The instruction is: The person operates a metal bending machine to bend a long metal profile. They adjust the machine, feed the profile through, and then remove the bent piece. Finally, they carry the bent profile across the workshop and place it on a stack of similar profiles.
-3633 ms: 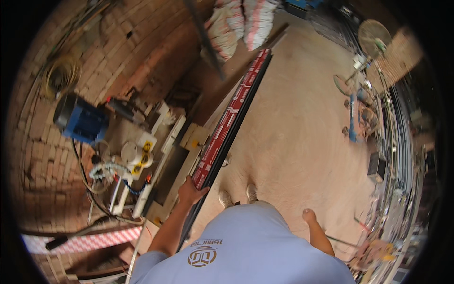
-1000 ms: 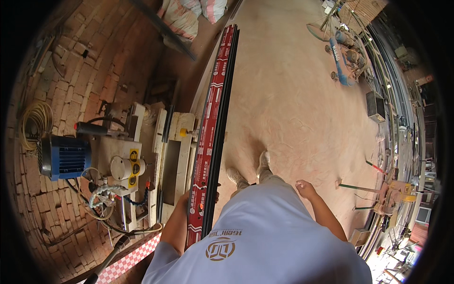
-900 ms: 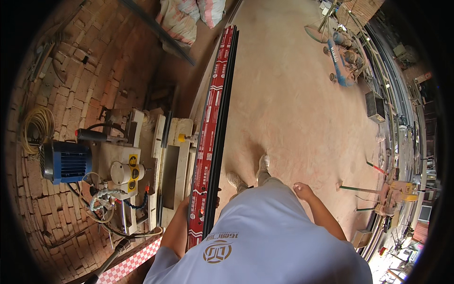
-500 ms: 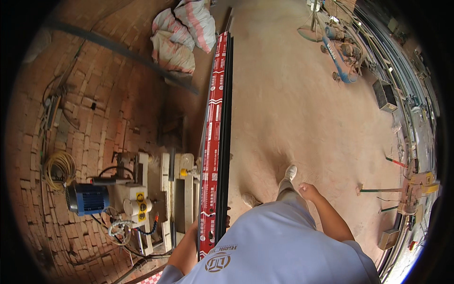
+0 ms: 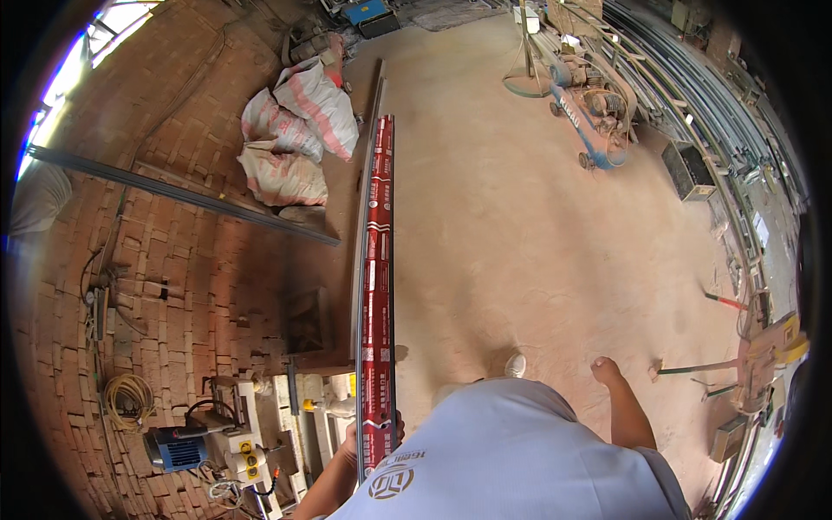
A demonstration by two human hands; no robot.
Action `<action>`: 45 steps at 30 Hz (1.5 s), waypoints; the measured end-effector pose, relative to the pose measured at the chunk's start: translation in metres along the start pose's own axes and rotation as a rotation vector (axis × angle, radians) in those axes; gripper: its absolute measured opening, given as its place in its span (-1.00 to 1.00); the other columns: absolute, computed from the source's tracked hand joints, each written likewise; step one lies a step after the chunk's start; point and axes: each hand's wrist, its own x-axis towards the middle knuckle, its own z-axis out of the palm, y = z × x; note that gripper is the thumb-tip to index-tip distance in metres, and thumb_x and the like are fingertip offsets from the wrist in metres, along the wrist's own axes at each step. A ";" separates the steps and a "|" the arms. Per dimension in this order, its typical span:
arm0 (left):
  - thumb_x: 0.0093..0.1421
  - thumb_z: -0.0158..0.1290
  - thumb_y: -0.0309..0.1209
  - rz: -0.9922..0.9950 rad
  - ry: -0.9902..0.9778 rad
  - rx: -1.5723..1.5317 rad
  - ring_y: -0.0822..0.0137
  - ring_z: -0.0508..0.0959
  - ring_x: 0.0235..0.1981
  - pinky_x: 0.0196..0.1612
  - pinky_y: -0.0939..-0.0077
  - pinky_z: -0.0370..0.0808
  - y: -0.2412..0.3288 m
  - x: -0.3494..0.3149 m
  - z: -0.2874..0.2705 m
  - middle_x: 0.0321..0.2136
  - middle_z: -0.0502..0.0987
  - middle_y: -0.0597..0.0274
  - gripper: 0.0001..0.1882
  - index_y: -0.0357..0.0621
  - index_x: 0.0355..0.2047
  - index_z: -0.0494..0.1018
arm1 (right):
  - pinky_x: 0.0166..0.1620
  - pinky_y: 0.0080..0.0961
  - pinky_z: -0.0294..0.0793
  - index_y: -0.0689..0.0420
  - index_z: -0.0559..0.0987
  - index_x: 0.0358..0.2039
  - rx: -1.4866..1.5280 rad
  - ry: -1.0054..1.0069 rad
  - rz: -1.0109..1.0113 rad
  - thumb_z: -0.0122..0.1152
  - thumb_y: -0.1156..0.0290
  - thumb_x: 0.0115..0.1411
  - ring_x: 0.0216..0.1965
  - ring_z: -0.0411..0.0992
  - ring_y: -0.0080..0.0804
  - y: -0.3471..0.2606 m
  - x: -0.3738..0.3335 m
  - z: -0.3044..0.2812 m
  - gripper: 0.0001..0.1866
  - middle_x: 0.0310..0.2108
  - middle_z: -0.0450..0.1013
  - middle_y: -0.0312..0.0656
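Grasping the profile (image 5: 378,286) with the left hand (image 5: 349,444), just right of the machine (image 5: 232,445). Holding the right hand (image 5: 605,371) well apart, farther right of the machine; cannot tell whether loose or clenched. Looking down on sacks (image 5: 299,139) beyond the machine.

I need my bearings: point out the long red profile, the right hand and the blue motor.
Long red profile (image 5: 378,282): head view, middle of its red face.
Right hand (image 5: 605,371): head view, middle of the hand.
Blue motor (image 5: 183,453): head view, its blue casing.
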 end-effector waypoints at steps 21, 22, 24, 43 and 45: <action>0.15 -0.02 0.08 0.298 0.420 0.379 0.23 0.54 -0.46 -0.39 0.36 0.52 0.298 0.289 0.133 -0.41 0.54 0.12 -0.46 -0.13 -0.11 0.43 | -0.19 -0.34 0.49 0.13 0.60 -0.25 0.169 -0.013 -0.110 0.17 0.19 0.12 -0.28 0.54 -0.15 -0.294 0.258 -0.137 -0.70 -0.37 0.56 0.00; 0.16 -0.04 0.10 0.216 0.430 0.304 0.23 0.53 -0.48 -0.40 0.36 0.52 0.319 0.300 0.139 -0.42 0.54 0.12 -0.45 -0.14 -0.12 0.43 | -0.18 -0.34 0.49 0.13 0.60 -0.25 0.191 -0.026 -0.102 0.17 0.19 0.13 -0.27 0.54 -0.14 -0.297 0.268 -0.138 -0.70 -0.36 0.56 0.00; 0.20 -0.06 0.05 0.215 0.338 0.293 0.21 0.56 -0.42 -0.34 0.35 0.54 0.356 0.319 0.147 -0.36 0.57 0.10 -0.49 -0.14 -0.11 0.45 | -0.16 -0.31 0.50 0.14 0.61 -0.26 0.178 0.013 -0.091 0.17 0.19 0.13 -0.23 0.54 -0.10 -0.306 0.289 -0.136 -0.70 -0.32 0.57 0.02; 0.29 -0.07 -0.24 0.274 0.326 0.351 0.29 0.51 -0.11 0.01 0.34 0.46 0.650 0.563 0.164 -0.09 0.51 0.12 -0.62 -0.17 0.03 0.38 | -0.05 -0.16 0.43 0.27 0.54 -0.21 -0.018 -0.001 -0.038 0.04 0.08 0.20 -0.11 0.48 0.02 -0.579 0.676 -0.327 -0.56 -0.20 0.49 0.17; 0.28 -0.07 -0.25 0.274 0.335 0.334 0.29 0.51 -0.09 0.02 0.34 0.45 0.678 0.587 0.170 -0.08 0.51 0.11 -0.63 -0.17 0.03 0.38 | -0.04 -0.25 0.45 0.22 0.56 -0.17 0.099 -0.048 -0.034 0.06 0.11 0.20 -0.09 0.50 -0.06 -0.641 0.739 -0.393 -0.59 -0.18 0.52 0.11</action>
